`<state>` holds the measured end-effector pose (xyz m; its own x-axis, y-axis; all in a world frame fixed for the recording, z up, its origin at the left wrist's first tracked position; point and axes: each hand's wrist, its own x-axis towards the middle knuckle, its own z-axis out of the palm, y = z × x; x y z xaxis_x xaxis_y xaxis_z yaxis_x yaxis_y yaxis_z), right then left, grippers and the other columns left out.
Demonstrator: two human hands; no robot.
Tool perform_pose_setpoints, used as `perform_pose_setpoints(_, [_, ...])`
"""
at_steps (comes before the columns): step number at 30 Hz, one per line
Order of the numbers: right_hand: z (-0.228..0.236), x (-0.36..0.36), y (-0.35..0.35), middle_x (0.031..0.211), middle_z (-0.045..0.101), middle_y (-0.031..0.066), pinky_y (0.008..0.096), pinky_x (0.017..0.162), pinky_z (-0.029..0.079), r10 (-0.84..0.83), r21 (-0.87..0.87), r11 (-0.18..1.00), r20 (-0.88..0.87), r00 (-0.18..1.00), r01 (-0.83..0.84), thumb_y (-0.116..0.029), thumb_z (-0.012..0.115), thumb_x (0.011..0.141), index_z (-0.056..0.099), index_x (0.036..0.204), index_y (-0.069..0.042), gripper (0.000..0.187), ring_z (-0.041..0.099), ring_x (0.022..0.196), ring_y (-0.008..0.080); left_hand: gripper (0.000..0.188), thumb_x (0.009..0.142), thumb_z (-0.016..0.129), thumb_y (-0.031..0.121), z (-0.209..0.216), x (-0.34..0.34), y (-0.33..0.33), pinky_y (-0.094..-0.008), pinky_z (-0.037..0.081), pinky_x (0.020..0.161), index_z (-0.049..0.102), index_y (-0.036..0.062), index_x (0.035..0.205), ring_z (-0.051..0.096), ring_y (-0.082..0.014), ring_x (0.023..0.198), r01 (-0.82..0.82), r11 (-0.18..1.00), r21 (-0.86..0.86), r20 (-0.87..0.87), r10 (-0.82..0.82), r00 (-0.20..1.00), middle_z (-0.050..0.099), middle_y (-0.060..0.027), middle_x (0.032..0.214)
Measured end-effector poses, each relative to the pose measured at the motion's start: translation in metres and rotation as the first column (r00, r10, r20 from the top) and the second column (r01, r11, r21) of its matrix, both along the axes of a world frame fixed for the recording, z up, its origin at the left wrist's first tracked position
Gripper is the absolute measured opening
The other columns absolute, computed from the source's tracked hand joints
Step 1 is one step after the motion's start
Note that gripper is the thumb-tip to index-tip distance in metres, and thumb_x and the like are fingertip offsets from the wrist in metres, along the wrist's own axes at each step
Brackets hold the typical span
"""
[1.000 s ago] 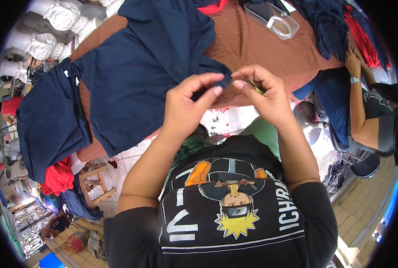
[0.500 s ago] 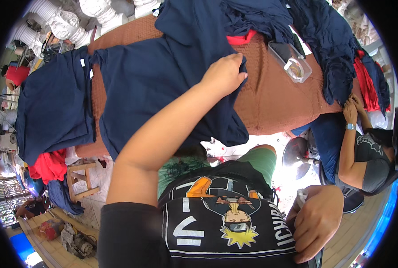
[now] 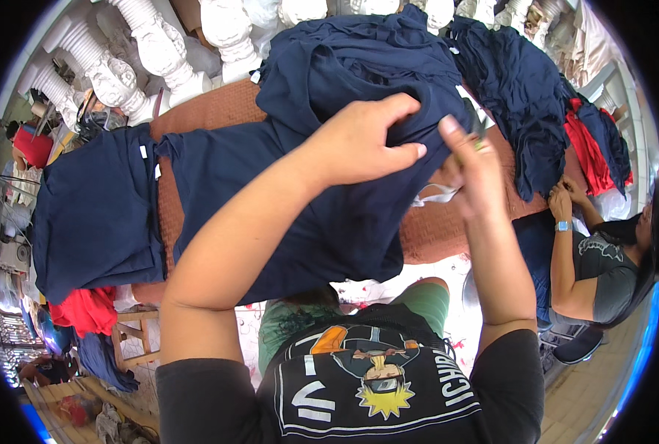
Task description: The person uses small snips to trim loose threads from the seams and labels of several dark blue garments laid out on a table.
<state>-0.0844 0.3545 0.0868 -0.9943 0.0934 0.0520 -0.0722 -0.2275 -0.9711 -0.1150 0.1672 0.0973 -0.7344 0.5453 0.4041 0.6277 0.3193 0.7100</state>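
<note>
A navy garment (image 3: pixel 300 222) lies spread along the table's near side and bunches up toward the middle. My left hand (image 3: pixel 363 140) rests on its gathered part, thumb and forefinger held apart, with nothing pinched between them. Just right of it, my right hand (image 3: pixel 477 174) is raised over the garment's right edge, thumb up. Motion smears its fingers, and a small dark and yellowish thing shows at them, too unclear to name. Below that hand, a white strip (image 3: pixel 437 194) peeks out, partly covered.
A folded navy garment (image 3: pixel 96 214) lies left on the brown-covered table (image 3: pixel 437 233). Piled navy cloth (image 3: pixel 518 111) and red cloth (image 3: pixel 589 152) lie right, where another person (image 3: pixel 592 259) works. White balusters (image 3: pixel 159 52) stand behind; a wooden stool (image 3: pixel 133 333) stands lower left.
My right hand has risen from beside my body to the garment. My left hand has let go of the fabric's edge and spread its fingers. The garment now covers most of the clear tray.
</note>
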Motion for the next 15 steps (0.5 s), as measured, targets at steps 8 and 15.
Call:
perform_pose_setpoints(8, [0.091,-0.045,0.062,0.064,0.05,-0.0027,0.0225,0.04,0.023,-0.17,-0.222,0.97,-0.303,0.938,0.103,-0.018,0.065,0.092,0.06,0.084,-0.007,0.014,0.037,0.044,0.0063,0.056,0.084,0.063,0.057,0.064,-0.006,-0.091,-0.0475,0.045,0.095,0.072,0.0037,0.1,0.064,-0.0316,0.105,-0.271,0.115,-0.956,-0.209,0.383,0.9,0.068,-0.016,0.108])
perform_pose_setpoints(15, [0.052,-0.057,0.104,0.063,0.057,-0.0013,0.0202,0.036,0.024,0.008,-0.212,0.974,-0.31,0.951,-0.078,-0.025,0.062,0.092,0.062,0.086,-0.004,0.022,0.036,0.039,0.005,0.083,0.082,0.072,0.041,0.055,0.063,-0.094,-0.0508,0.05,0.087,0.031,-0.0045,0.137,0.059,-0.0446,0.109,-0.83,0.427,-0.359,-0.391,0.739,0.549,0.055,-0.033,0.12])
